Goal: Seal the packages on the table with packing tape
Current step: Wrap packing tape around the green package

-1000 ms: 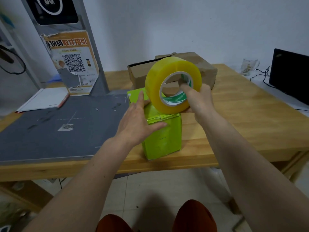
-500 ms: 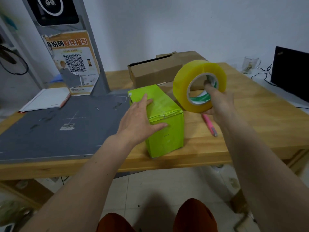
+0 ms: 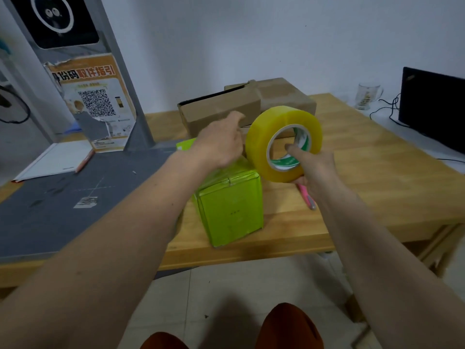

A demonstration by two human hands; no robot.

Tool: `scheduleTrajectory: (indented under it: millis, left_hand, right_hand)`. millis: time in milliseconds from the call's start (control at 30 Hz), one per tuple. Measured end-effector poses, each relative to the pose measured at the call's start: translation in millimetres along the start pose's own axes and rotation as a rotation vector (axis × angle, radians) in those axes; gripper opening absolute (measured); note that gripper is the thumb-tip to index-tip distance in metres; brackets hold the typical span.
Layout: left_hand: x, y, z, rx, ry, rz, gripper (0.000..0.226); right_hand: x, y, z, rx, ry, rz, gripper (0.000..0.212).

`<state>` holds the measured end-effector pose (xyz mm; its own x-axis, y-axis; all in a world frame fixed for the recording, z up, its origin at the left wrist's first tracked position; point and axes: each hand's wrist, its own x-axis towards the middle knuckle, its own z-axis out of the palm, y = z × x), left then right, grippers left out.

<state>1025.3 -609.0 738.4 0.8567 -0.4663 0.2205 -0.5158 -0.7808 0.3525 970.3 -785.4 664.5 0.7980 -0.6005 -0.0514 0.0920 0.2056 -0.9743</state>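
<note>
Bright green rectangular cardboard package (image 3: 230, 207) at near edge of wooden table (image 3: 372, 177). My left hand (image 3: 221, 144) above its far top, fingers blurred, grip unclear. My right hand (image 3: 310, 167) grips yellow packing tape roll (image 3: 281, 142) just right. Brown cardboard boxes (image 3: 246, 104) behind.

Yellow tape roll (image 3: 281, 137) upright on edge, held by the right hand (image 3: 313, 167). Green box (image 3: 231, 207) under the left hand (image 3: 221, 144); 2 brown boxes (image 3: 219, 112) beyond it.
</note>
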Motion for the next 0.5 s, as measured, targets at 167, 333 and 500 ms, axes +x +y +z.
scheduleTrajectory:
  millis: [167,333,500]
  left_hand:
    - [7.3,3.7,27.9,-0.267,-0.093,0.075,0.037]
    - [1.5,-0.5,29.5,-0.235,-0.039,0.124,0.037]
    - [-2.8,-4.0,29.1,-0.234,-0.058,0.073,0.035]
  right_hand:
    - [7.5,10.7,-11.2,0.018,0.013,0.015,0.015]
    - [17.2,22.6,-15.0,-0.059,-0.003,0.024,0.011]
    - [19.2,44.5,-13.3,-0.088,-0.056,0.126,0.014]
